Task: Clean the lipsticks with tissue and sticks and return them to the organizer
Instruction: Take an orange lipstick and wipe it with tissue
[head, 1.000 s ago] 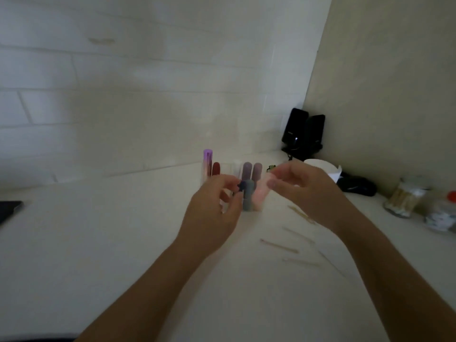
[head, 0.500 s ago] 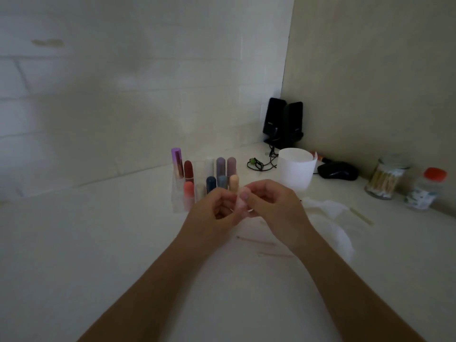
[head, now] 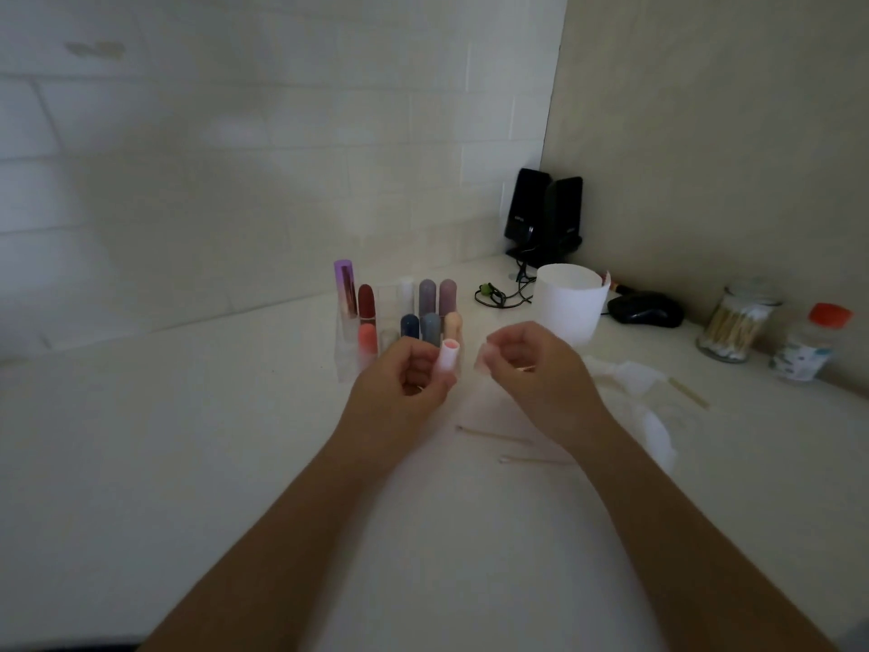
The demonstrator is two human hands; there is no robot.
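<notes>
My left hand [head: 404,376] grips a pale pink lipstick tube [head: 447,355], open end up, just in front of the clear organizer [head: 348,355]. My right hand [head: 526,364] pinches its pink cap [head: 484,359] a little to the right of the tube, apart from it. Several capped lipsticks [head: 428,298] in purple, red, coral, grey, blue and beige stand upright in the organizer. A crumpled white tissue [head: 630,374] lies right of my right hand. Two cotton sticks [head: 493,435] lie on the counter below my hands.
A white paper cup [head: 569,298] stands behind my right hand. A jar of cotton swabs [head: 733,327] and a small red-capped bottle [head: 809,345] stand at the right by the wall. Black speakers [head: 545,214], a cable and a black mouse [head: 644,310] fill the corner.
My hands have drawn apart: the cap is off the pink lipstick and sits in my right hand. The view has shifted, bringing the cup, jar and tissue into sight.
</notes>
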